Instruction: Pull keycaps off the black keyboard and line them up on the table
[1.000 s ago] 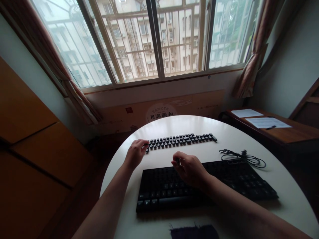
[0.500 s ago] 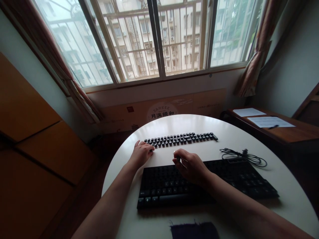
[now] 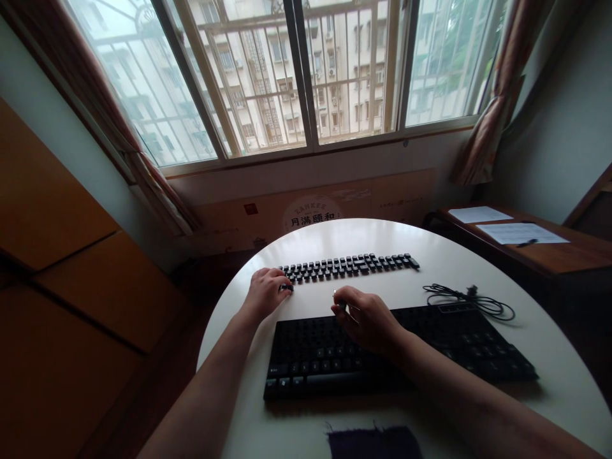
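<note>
A black keyboard lies across the white table, many of its upper-row places bare of caps. Beyond it, loose black keycaps stand in two long rows. My left hand rests at the left end of these rows, its fingertips closed on a dark keycap at the table surface. Over the upper part of the keyboard, my right hand is closed around a small object with a shiny tip; the fingers hide most of it, so its kind cannot be made out.
A coiled black cable lies behind the keyboard's right side. Dark frayed cloth is at the near table edge. To the right, a wooden desk holds paper sheets and a pen. A window is ahead.
My left hand has shifted slightly left and towards me, and the dark keycap at its fingertips now shows more clearly. My right hand has stayed nearly still.
</note>
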Tool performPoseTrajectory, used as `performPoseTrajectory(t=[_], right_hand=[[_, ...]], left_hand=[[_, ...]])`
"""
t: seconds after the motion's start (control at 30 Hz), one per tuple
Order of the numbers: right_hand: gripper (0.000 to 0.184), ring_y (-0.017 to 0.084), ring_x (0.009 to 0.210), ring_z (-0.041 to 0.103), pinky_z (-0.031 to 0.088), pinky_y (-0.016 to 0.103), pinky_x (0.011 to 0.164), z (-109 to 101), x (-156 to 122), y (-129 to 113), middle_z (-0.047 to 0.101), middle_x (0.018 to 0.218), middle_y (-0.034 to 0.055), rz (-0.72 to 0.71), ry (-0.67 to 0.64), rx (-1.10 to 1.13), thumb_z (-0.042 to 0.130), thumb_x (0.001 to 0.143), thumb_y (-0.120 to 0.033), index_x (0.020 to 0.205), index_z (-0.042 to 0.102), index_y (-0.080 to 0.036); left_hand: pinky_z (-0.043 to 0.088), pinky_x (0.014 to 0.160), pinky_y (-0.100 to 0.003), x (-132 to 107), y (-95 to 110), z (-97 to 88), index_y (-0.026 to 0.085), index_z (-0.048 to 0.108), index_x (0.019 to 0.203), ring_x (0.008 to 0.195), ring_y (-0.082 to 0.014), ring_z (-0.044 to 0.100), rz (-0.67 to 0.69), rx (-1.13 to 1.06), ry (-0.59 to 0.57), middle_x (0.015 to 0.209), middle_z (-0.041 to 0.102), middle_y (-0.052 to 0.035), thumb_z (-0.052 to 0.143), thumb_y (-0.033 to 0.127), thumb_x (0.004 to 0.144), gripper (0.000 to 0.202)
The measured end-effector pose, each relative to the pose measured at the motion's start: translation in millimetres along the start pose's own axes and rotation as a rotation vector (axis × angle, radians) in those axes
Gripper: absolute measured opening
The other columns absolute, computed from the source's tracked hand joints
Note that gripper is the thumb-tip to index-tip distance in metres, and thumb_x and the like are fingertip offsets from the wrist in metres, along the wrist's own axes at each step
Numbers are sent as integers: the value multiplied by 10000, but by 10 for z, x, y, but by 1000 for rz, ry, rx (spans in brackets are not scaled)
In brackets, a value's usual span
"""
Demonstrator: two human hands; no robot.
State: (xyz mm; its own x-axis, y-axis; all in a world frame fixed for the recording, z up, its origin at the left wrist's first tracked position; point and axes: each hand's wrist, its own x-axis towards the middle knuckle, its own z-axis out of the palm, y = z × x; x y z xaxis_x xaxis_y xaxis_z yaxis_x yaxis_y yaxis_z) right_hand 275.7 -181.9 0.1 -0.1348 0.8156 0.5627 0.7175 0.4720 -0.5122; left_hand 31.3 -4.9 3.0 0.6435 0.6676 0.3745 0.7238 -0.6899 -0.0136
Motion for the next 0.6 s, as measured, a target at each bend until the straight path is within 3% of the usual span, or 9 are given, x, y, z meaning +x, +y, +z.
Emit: performPoseTrajectory(t=[0.6], right_hand=[[133,124,558,505,342,245,567,27,-7,17,638,818,20,-14,33,-15,467,977,-316,954,532,-203]], left_hand=[[442,929,-445,36,8,115,251,775,905,1011,-296,593,5,43,80,1066,699,-60,731,262,781,132]])
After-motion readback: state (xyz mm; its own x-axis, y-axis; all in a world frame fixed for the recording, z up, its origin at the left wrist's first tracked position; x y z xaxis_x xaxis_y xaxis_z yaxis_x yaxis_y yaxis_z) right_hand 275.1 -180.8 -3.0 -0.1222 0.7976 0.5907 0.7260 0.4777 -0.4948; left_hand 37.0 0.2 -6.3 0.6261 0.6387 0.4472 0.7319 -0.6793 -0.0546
